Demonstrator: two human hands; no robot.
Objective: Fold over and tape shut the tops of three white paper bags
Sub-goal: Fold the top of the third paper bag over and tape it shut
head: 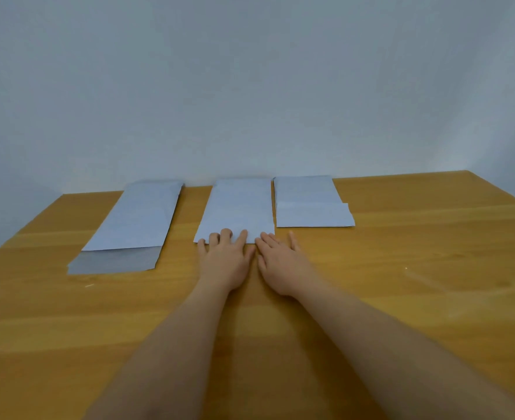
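Three white paper bags lie flat in a row at the far side of the wooden table [401,268]. The left bag [138,219] is the longest, with its near end lying open and flat. The middle bag [238,207] has its near edge under my fingertips. My left hand [224,262] presses that edge with straight fingers. My right hand [280,265] lies flat beside it, fingertips touching the bag's near right corner. The right bag [310,204] is shorter, with a flap folded over across its near half. No tape shows in view.
A plain pale wall [250,86] rises directly behind the bags at the table's back edge. The table's left edge runs diagonally past the left bag. Bare wood stretches to the right and toward me.
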